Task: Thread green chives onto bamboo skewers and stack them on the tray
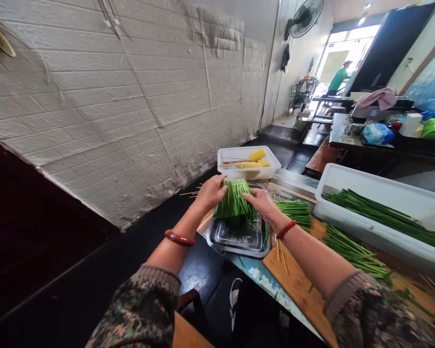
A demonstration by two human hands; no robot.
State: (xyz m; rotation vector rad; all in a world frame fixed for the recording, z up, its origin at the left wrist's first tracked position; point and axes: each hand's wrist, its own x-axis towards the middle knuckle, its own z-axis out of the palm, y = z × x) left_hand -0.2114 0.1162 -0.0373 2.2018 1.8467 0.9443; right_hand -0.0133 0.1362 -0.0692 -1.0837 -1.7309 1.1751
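Note:
A flat bunch of cut green garlic chives hangs over a metal tray, held between my two hands. My left hand is closed on the left edge of the bunch, near its top. Thumb and fingers of my right hand pinch the right edge. Thin wooden skewers stick out beyond my left hand; whether they run through this bunch I cannot tell. More cut chives lie just right of my right hand. Another pile of chives rests on a wooden cutting board, beside loose skewers.
Behind the tray stands a white plastic box with skewered corn. A long white bin at right holds long uncut chives. A brick-patterned wall runs along the left. Far back, a person stands near the doorway.

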